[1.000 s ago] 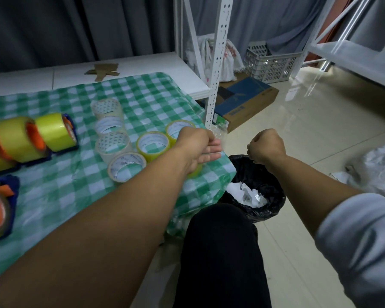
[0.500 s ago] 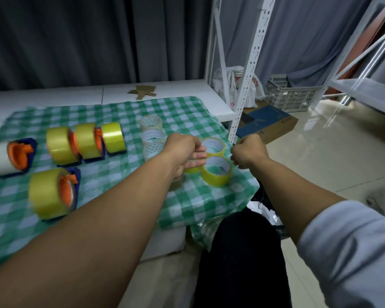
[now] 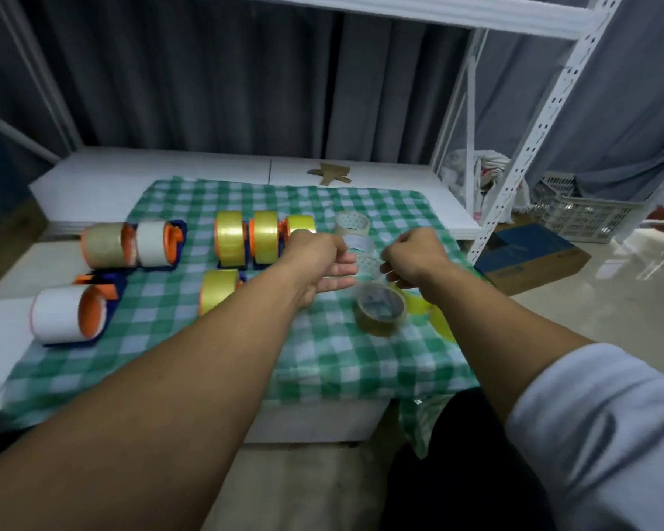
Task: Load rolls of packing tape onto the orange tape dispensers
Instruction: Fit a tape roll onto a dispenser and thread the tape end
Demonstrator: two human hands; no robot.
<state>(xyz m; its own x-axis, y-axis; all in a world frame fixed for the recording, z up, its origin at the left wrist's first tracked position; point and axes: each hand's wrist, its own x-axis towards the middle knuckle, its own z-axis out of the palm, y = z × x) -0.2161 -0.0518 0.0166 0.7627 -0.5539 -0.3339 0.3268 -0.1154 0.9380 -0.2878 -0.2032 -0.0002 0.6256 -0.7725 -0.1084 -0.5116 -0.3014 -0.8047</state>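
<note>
left hand [image 3: 317, 264]: fingers loosely straight, pointing at right hand | right hand [image 3: 411, 258]: curled, grip cannot be told | tape roll [image 3: 380, 309]: flat on worktop [image 3: 342, 362] just below both hands, axis upright, hole up | loaded dispensers [image 3: 265, 239]: beyond left hand, rolls on edge

Storeroom or packing area: white slotted metal shelving [image 3: 529, 147], plastic crate [image 3: 583, 220], cardboard box [image 3: 529, 256] on floor.
</note>
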